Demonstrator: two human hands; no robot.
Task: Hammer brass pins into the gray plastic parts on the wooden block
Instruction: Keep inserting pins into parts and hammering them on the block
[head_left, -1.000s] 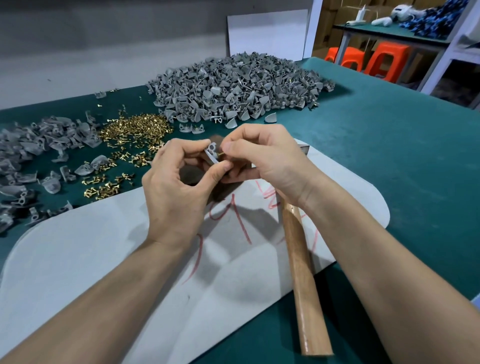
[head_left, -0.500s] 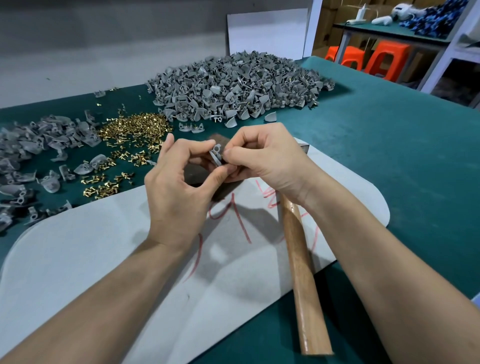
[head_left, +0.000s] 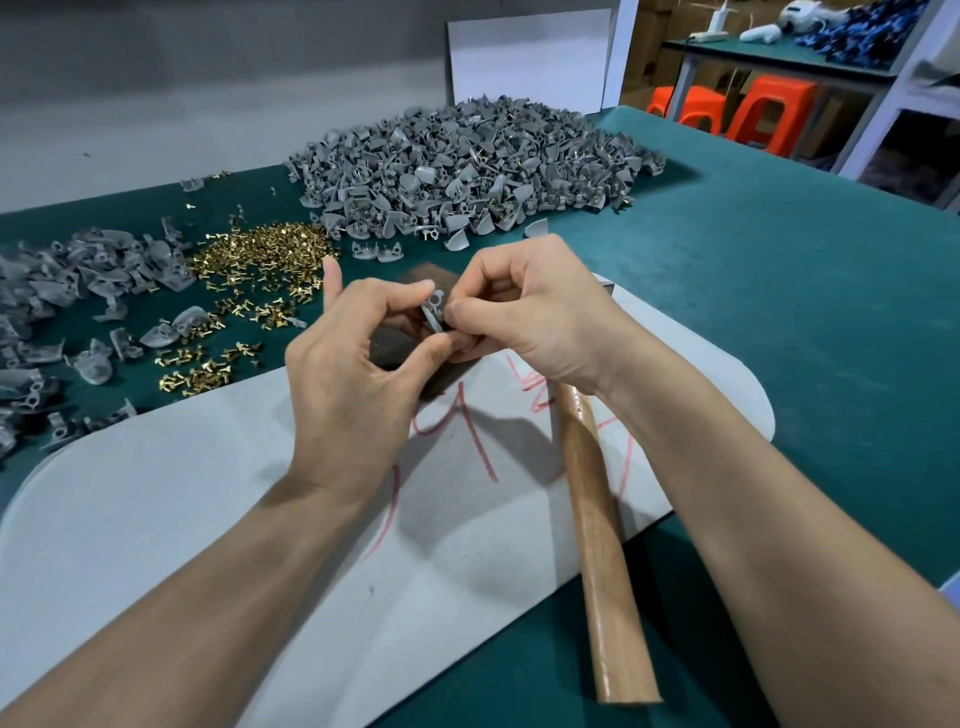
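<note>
My left hand (head_left: 353, 374) pinches a small gray plastic part (head_left: 432, 314) between thumb and fingers, just above the dark wooden block (head_left: 400, 348). My right hand (head_left: 524, 312) meets it from the right, its thumb and fingertips pinched at the part's edge; whether a brass pin is between them is hidden. The hammer (head_left: 602, 545) lies under my right wrist with its wooden handle pointing toward me and its head hidden by the hand. Loose brass pins (head_left: 260, 260) are scattered to the left of my hands.
A big heap of gray parts (head_left: 467, 161) fills the far middle of the green table (head_left: 779, 312). More gray parts (head_left: 67, 291) lie at the left. A pale mat (head_left: 156, 519) with red marks lies under my arms. Orange stools (head_left: 758, 109) stand beyond the table's far right.
Both hands stay together over the block, turning the gray part slightly. My left index finger now sticks up. The hammer has not moved.
</note>
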